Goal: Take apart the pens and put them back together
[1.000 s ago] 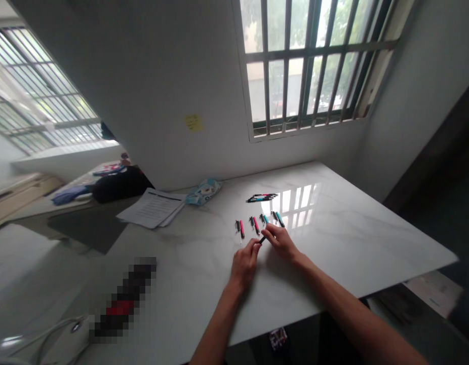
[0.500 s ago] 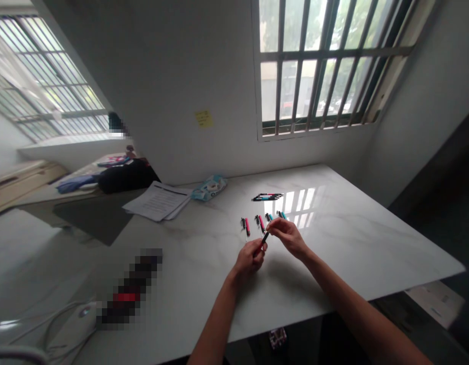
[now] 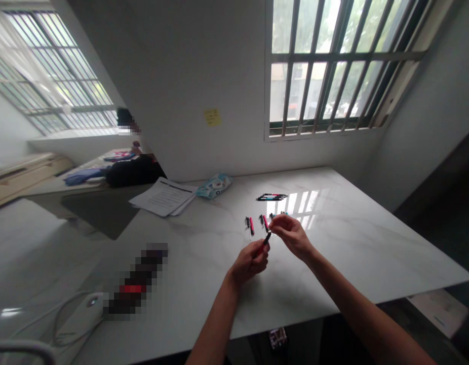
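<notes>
Forearms are crossing the near edge of a glossy white bench (image 3: 371,243) with faint grey veining, and the two hands are meeting over its middle. The left hand (image 3: 249,263) is curling its fingers around the lower end of a red-and-black pen (image 3: 265,240). The right hand (image 3: 293,235) is pinching the pen's upper end between thumb and fingers. The pen is tilting up and to the right between the two hands, just on the near side of the other pens on the bench.

At the near left, a white cable (image 3: 48,329) is looping over the surface beside a pixelated object (image 3: 138,284) in black and red.

Just beyond the hands, short pen pieces (image 3: 250,225) in red, black and teal are lying in a row, partly hidden by the right hand. A little farther, a bundle of pens (image 3: 272,196) is lying crosswise, next to the bright reflection of window panes on the polished top.

Toward the far left of the bench, a stack of papers (image 3: 162,197) is resting flat, and a pale blue packet (image 3: 215,185) is lying just right of it, near the wall. A black bag (image 3: 133,170) is sitting beyond the papers on a separate lower surface.

A plain white wall (image 3: 173,76) is rising behind the bench, carrying a yellow sticky note (image 3: 212,117). To its right, a barred window (image 3: 333,66) is letting in daylight, with greenery showing outside. At the far left, a second window (image 3: 48,76) with bars is lighting another part of the room.
</notes>
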The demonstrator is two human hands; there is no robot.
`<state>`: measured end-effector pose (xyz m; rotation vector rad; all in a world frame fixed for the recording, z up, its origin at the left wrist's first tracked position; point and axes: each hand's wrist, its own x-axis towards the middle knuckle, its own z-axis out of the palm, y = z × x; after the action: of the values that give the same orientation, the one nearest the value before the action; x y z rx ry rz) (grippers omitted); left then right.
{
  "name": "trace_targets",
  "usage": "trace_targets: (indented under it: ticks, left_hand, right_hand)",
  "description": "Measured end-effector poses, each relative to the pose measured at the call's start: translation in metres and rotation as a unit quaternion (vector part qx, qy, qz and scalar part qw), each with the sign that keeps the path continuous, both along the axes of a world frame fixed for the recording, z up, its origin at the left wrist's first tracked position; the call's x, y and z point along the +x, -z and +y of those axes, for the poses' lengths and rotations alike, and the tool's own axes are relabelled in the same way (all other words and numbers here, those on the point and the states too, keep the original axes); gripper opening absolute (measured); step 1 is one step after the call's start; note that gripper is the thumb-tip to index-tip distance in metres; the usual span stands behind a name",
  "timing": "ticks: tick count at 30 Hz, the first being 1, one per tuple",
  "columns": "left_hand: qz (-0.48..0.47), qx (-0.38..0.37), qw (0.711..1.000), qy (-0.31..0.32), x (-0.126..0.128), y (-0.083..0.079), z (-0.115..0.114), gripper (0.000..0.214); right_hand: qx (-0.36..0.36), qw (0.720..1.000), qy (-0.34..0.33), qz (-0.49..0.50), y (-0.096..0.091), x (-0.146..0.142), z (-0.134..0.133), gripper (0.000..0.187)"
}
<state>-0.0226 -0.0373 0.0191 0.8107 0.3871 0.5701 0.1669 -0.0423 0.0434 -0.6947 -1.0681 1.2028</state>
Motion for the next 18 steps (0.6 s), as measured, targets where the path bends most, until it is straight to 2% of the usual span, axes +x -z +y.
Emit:
trace_targets:
  ticks: [3, 5, 7, 11, 15, 18]
  left_hand:
    - [-0.014, -0.013, 0.999, -0.029, 0.000, -0.004, 0.000, 0.034]
    - [-0.032, -0.023, 0.997, -0.072, 0.001, -0.008, 0.001, 0.029]
    - [-0.054, -0.028, 0.992, -0.113, 0.004, -0.011, 0.001, 0.025]
    - [-0.072, -0.044, 0.983, -0.166, 0.007, -0.016, 0.001, 0.024]
    - [-0.074, -0.056, 0.978, -0.185, 0.006, -0.017, 0.002, 0.020]
    - [-0.070, -0.034, 0.975, -0.210, 0.006, -0.016, 0.003, 0.020]
  right_hand:
    - [0.002, 0.998, 0.059, -0.019, -0.001, 0.021, 0.018, 0.038]
    - [0.008, 0.991, 0.110, -0.081, 0.004, 0.045, 0.038, 0.041]
    - [0.006, 0.971, 0.182, -0.156, 0.013, 0.073, 0.061, 0.040]
    - [-0.020, 0.906, 0.304, -0.295, 0.042, 0.118, 0.096, 0.029]
    - [-0.052, 0.852, 0.308, -0.420, 0.072, 0.130, 0.104, 0.015]
    - [-0.059, 0.826, 0.302, -0.473, 0.083, 0.129, 0.104, 0.017]
